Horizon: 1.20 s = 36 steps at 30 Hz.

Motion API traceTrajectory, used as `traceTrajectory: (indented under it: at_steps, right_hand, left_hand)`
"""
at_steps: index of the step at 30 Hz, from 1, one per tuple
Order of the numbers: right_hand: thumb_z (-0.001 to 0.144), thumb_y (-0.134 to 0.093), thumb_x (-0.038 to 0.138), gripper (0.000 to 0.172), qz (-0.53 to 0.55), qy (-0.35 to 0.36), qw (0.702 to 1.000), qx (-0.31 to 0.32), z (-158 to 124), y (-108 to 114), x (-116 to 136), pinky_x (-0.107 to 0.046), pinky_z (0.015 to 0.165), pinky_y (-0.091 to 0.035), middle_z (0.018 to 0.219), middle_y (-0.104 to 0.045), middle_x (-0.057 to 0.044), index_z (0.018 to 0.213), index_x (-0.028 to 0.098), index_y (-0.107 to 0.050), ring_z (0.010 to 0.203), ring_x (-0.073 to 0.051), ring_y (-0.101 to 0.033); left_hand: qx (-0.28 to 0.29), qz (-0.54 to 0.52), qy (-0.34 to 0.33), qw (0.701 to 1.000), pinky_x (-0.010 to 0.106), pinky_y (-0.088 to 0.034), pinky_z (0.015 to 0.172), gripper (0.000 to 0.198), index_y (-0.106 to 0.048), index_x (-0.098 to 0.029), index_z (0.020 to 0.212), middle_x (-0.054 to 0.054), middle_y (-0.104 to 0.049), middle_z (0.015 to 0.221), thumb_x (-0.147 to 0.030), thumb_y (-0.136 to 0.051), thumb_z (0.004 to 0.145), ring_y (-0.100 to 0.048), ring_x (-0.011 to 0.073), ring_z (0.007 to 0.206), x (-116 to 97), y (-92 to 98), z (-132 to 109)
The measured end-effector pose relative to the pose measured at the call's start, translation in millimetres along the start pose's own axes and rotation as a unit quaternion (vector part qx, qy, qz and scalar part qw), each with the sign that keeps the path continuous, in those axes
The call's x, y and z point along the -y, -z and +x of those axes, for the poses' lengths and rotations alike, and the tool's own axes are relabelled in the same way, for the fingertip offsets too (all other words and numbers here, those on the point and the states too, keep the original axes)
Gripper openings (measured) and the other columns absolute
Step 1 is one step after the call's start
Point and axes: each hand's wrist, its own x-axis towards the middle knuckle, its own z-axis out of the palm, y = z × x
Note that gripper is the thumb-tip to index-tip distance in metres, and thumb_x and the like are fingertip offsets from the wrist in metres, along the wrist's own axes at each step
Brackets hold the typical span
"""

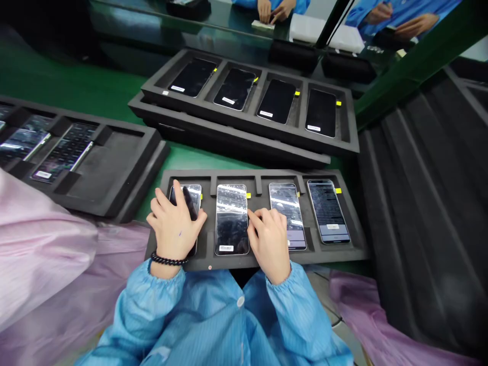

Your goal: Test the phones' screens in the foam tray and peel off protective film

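Four phones lie in the compartments of a black foam tray [236,262] in front of me. Over the leftmost phone [196,192] is my left hand [174,223], its fingers spread and covering much of the screen. My right hand [270,239] is at the right edge of the second phone [232,223], index finger stretched to its side and the other fingers bent. That hand partly covers the third phone [292,213], whose screen shows text. Text is also lit on the rightmost phone [328,211]. Yellow tabs stick out beside the phones.
Behind, stacked foam trays [229,117] hold more phones. Another foam tray [114,168] with phones is at the left, beside pink fabric [46,244]. Black ridged material [427,203] stands at the right. Across the table are other people's hands [276,10].
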Motion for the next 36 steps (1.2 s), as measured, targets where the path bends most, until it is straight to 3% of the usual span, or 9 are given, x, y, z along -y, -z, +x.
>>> traceTrajectory:
  at_steps: [6, 8, 11, 14, 18, 21, 29, 33, 36]
  right_hand:
    - [0.098, -0.044, 0.014, 0.026, 0.023, 0.023, 0.999, 0.028, 3, 4, -1, -0.039, 0.073, -0.04, 0.086, -0.06, -0.008, 0.103, 0.012, -0.07, 0.082, -0.024, -0.047]
    - [0.099, -0.044, 0.019, 0.028, 0.047, 0.01, 0.998, 0.036, 2, 7, 0, -0.042, 0.08, -0.043, 0.093, -0.062, -0.009, 0.114, 0.012, -0.068, 0.088, -0.025, -0.05]
    - [0.1, -0.044, 0.028, 0.048, 0.119, 0.037, 0.991, 0.046, 1, 12, -1, -0.051, 0.104, -0.042, 0.127, -0.06, -0.014, 0.145, 0.012, -0.047, 0.116, -0.029, -0.051]
    - [0.103, -0.04, 0.032, 0.056, 0.166, 0.098, 0.979, 0.063, 2, 17, -8, -0.058, 0.123, -0.025, 0.151, -0.047, -0.014, 0.156, 0.016, -0.03, 0.14, -0.028, -0.039]
    - [0.104, -0.042, 0.032, 0.05, 0.156, 0.144, 0.972, 0.103, 8, 20, -25, -0.063, 0.125, -0.021, 0.157, -0.043, -0.013, 0.153, 0.019, -0.041, 0.148, -0.029, -0.033]
    - [0.104, -0.045, 0.032, 0.041, 0.165, 0.192, 0.957, 0.14, 13, 22, -35, -0.065, 0.124, -0.024, 0.157, -0.045, -0.011, 0.143, 0.025, -0.057, 0.15, -0.029, -0.032]
    - [0.102, -0.05, 0.034, 0.029, 0.148, 0.239, 0.944, 0.172, 24, 19, -33, -0.068, 0.123, -0.021, 0.154, -0.051, -0.008, 0.113, 0.031, -0.077, 0.146, -0.031, -0.041]
    - [0.106, -0.041, 0.036, 0.044, 0.057, 0.15, 0.98, 0.118, 26, 17, -32, -0.07, 0.122, -0.025, 0.158, -0.043, -0.018, 0.14, 0.017, -0.06, 0.149, -0.035, -0.035]
    - [0.106, -0.037, 0.038, 0.05, 0.038, 0.141, 0.985, 0.097, 23, 20, -30, -0.069, 0.122, -0.026, 0.162, -0.036, -0.018, 0.15, 0.015, -0.048, 0.151, -0.033, -0.031]
  left_hand:
    - [-0.002, -0.015, -0.013, 1.0, 0.071, -0.047, 0.083, 0.07, -0.032, -0.012, 0.156, 0.042, -0.027, 0.152, -0.043, -0.045, 0.095, -0.046, 0.0571, 0.127, -1, -0.4, -2]
    - [0.019, -0.019, -0.01, 1.0, 0.071, -0.047, 0.086, 0.073, -0.028, -0.013, 0.158, 0.041, -0.025, 0.154, -0.047, -0.044, 0.096, -0.044, 0.0576, 0.13, 5, 0.4, -2]
    - [0.064, -0.051, -0.061, 0.995, 0.071, -0.043, 0.1, 0.078, -0.024, -0.013, 0.159, 0.038, -0.021, 0.158, -0.056, -0.042, 0.096, -0.034, 0.055, 0.143, 33, 2.0, -6]
    - [0.067, -0.102, -0.169, 0.978, 0.071, -0.026, 0.117, 0.074, -0.016, -0.02, 0.161, 0.025, -0.018, 0.166, -0.055, -0.037, 0.099, -0.019, 0.0432, 0.155, 74, 7.4, -16]
    - [0.034, -0.127, -0.27, 0.954, 0.066, -0.013, 0.124, 0.06, -0.024, -0.04, 0.158, 0.004, -0.013, 0.171, -0.039, -0.041, 0.101, -0.015, 0.0336, 0.158, 113, 19.5, -29]
    - [0.014, -0.137, -0.304, 0.942, 0.064, -0.009, 0.126, 0.058, -0.033, -0.044, 0.154, -0.001, -0.013, 0.171, -0.03, -0.045, 0.099, -0.016, 0.0322, 0.158, 126, 22.1, -34]
    - [0.004, -0.166, -0.394, 0.904, 0.066, -0.005, 0.126, 0.053, -0.038, -0.043, 0.152, 0.0, -0.015, 0.171, -0.039, -0.039, 0.1, -0.016, 0.0333, 0.157, 135, -0.9, -23]
    - [-0.004, -0.165, -0.335, 0.928, 0.059, -0.007, 0.128, 0.057, -0.026, -0.034, 0.159, 0.003, -0.009, 0.172, -0.041, -0.031, 0.103, -0.009, 0.0306, 0.159, 124, -12.1, -11]
    - [-0.02, -0.192, -0.308, 0.932, 0.058, -0.007, 0.128, 0.06, -0.021, -0.03, 0.161, 0.006, -0.009, 0.172, -0.047, -0.024, 0.104, -0.008, 0.0311, 0.159, 116, -13.9, -8]
